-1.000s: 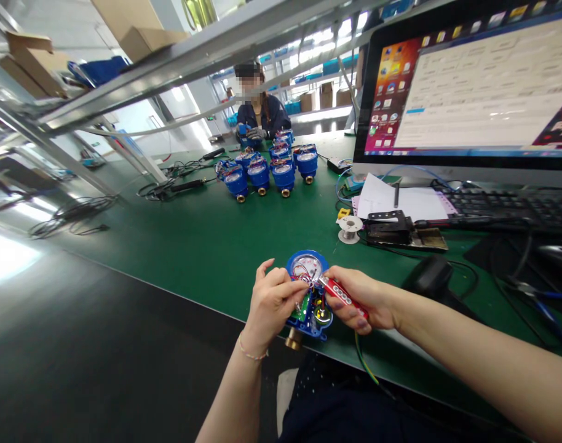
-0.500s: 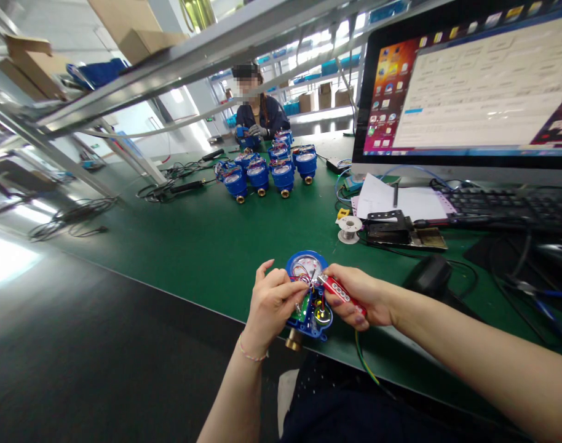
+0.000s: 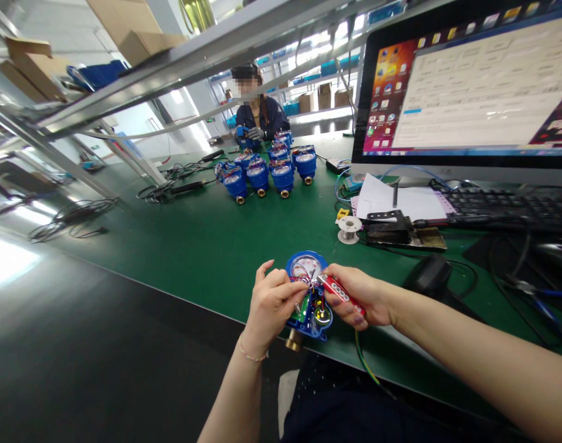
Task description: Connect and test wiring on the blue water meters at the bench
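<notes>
A blue water meter (image 3: 307, 255) lies at the near edge of the green bench, its housing uncovered to show a green circuit board and a round yellowish part. Its brass fitting (image 3: 294, 340) points toward me. My left hand (image 3: 272, 299) is closed in a pinch on thin wires (image 3: 304, 277) above the housing. Wrapped in my right hand (image 3: 355, 295) is a red lighter (image 3: 340, 292), its metal head right by the wires at the pinching fingertips. Whether a flame burns there I cannot make out.
Several blue meters (image 3: 282, 178) stand farther back, with a co-worker (image 3: 262, 117) behind them handling another. To the right are a solder spool (image 3: 350, 227), papers (image 3: 377, 197), a keyboard (image 3: 506, 206), a monitor (image 3: 470, 92) and a black device (image 3: 428, 277). Cables (image 3: 170, 184) lie at left.
My hands, the lighter and the meter stay in the same place. Across the bench, the co-worker's hands have shifted slightly.
</notes>
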Demonstrator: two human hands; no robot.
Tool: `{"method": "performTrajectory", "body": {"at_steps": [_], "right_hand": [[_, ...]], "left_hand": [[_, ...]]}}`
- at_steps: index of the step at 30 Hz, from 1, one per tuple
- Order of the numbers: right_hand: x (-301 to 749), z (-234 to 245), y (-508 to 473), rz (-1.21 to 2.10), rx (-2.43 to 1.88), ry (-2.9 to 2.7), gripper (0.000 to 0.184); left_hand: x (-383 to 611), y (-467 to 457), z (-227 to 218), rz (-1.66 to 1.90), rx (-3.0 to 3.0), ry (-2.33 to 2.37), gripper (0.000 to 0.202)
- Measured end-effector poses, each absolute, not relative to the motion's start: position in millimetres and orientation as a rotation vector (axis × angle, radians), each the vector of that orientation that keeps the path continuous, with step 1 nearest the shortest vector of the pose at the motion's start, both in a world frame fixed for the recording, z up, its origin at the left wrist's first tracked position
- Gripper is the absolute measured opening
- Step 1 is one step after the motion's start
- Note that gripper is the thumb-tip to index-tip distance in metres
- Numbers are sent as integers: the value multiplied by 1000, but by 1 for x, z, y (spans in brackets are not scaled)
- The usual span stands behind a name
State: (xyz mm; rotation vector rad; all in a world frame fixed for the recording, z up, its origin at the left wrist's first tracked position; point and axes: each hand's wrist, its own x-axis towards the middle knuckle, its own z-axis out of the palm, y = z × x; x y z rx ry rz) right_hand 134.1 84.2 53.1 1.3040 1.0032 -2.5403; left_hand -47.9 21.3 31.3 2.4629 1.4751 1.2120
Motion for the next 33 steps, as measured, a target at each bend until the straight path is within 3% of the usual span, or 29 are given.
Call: {"method": "performTrajectory", "body": {"at_steps": [17,25,33], "right_hand": [[134,49,83,-2592,1313,982,51],[134,52,82,-2614,1339,962,61],[134,51,81,-2610,1325,979,56]], "left_hand": [[-49,22,29,1199,2464,1486,7],[-49,22,29,1198,2458,1487,8],[-48,22,30,1189,2464,1504,11]]}}
